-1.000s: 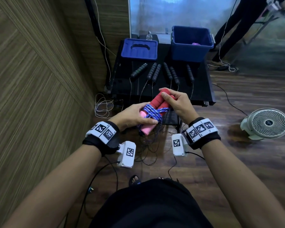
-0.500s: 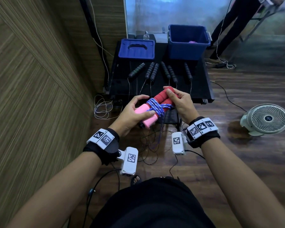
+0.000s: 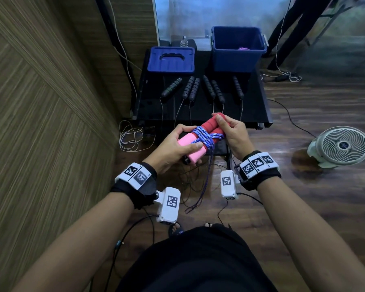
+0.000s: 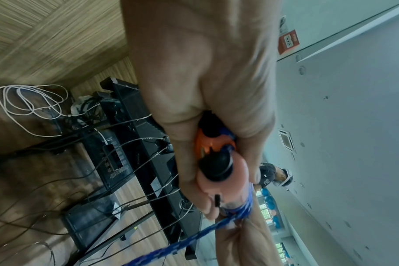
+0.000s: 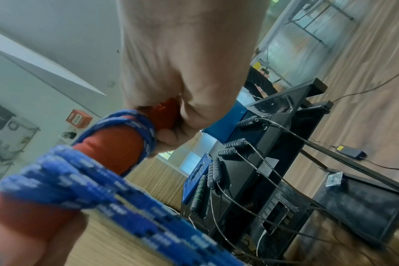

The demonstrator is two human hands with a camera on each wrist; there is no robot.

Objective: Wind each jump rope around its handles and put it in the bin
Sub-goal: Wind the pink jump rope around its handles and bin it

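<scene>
My left hand (image 3: 173, 148) grips the pink ends of the jump rope handles (image 3: 198, 140), fingers curled round them; my right hand (image 3: 230, 133) pinches their red ends. Blue rope (image 3: 204, 139) is wound round the middle, hiding where pink meets red, and a loose loop hangs below. Both wrist views are blurred, my palms blocking most of the handles. The blue bin (image 3: 238, 49) stands at the table's (image 3: 255, 106) far right corner, its contents hard to make out

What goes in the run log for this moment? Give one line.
step: winding | left hand: grips pink ends of handles | right hand: grips red ends | blue braided rope: wound, tail hanging | blue plastic bin: open
</scene>
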